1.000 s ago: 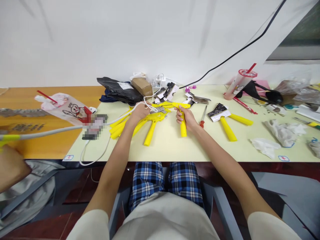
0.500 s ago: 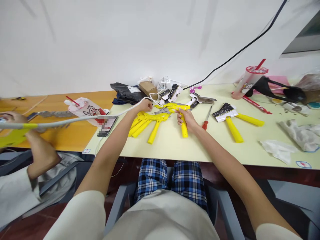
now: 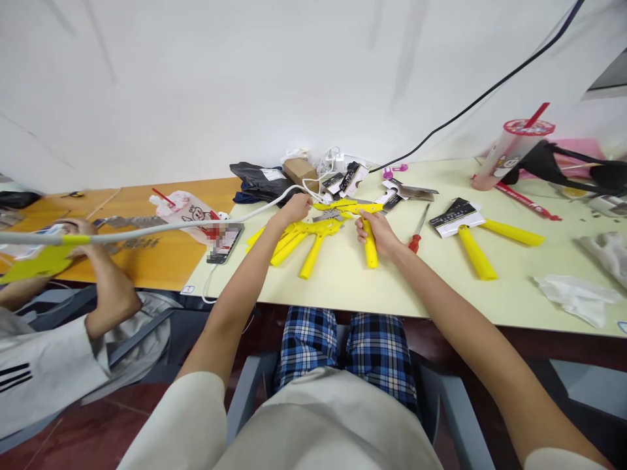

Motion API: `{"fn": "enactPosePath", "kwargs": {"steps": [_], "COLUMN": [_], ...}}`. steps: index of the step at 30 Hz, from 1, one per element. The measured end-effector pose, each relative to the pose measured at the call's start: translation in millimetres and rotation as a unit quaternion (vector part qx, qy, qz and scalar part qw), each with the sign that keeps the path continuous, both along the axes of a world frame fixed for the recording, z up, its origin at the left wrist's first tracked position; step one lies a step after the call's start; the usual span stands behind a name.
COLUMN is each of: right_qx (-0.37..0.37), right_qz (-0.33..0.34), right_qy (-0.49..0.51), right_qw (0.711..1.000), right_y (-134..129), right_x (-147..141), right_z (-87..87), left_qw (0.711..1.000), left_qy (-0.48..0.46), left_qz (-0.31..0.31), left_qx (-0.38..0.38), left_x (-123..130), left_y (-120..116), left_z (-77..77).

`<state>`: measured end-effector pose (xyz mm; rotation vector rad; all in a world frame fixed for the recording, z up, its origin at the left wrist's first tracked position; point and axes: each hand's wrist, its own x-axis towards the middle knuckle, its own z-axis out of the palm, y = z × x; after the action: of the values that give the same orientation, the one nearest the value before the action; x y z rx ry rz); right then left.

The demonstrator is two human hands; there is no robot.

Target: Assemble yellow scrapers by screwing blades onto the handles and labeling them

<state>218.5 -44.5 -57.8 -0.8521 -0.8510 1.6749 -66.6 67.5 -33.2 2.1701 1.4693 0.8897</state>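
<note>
My right hand (image 3: 378, 236) is wrapped round the handle of a yellow scraper (image 3: 371, 251), which points down toward the table's front edge. Its wide yellow head lies crosswise beyond my fingers. My left hand (image 3: 296, 207) is closed beside the left end of that head, close to a white cable; anything between its fingers is hidden. Below and between my hands, several more yellow scrapers (image 3: 313, 251) lie in a fanned heap with metal blades showing. A red-handled screwdriver (image 3: 415, 243) rests right of my right hand.
Two yellow-handled scrapers with black-and-white card sleeves (image 3: 456, 219) lie to the right. Drink cups (image 3: 514, 153) stand or lean at both sides, with a phone (image 3: 225, 245) at left. A thick grey cable (image 3: 147, 228) crosses the left foreground. A co-worker's arm (image 3: 110, 281) is at far left.
The view has swung slightly left, so things appear shifted right. My left hand's fingers show stretched a little more toward the scraper head. My right hand keeps its grip. The co-worker's hand has moved.
</note>
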Motion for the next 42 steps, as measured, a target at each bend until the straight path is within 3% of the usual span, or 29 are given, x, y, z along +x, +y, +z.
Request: {"fn": "enactPosePath", "kwargs": {"steps": [6, 12, 15, 19, 25, 32, 42], "right_qx": [-0.006, 0.001, 0.003, 0.004, -0.002, -0.009, -0.023], "right_qz": [-0.012, -0.063, -0.085, -0.101, -0.069, 0.001, 0.044], "right_qy": [-0.003, -0.006, -0.007, -0.003, 0.004, 0.008, 0.04], "right_qw": [1.0, 0.998, 0.996, 0.995, 0.998, 1.0, 0.998], "right_y": [1, 4, 6, 8, 8, 7, 13], "right_x": [0, 2, 4, 7, 10, 8, 18], "right_z": [-0.1, 0.8, 0.6, 0.2, -2.0, -7.9, -5.6], "left_qw": [0.999, 0.987, 0.979, 0.948, 0.932, 0.96, 0.96], "left_qy": [-0.011, -0.12, -0.183, -0.311, -0.359, -0.258, -0.274], "left_qz": [-0.034, -0.108, -0.091, -0.02, 0.048, 0.036, 0.015], "left_qx": [-0.006, 0.006, -0.015, -0.065, 0.004, 0.098, 0.045], "left_x": [39, 102, 134, 163, 165, 157, 160], "left_y": [-23, -56, -62, -58, -59, -72, -73], "left_z": [-0.9, -4.4, -10.0, -23.8, -44.9, -51.8, -52.7]}}
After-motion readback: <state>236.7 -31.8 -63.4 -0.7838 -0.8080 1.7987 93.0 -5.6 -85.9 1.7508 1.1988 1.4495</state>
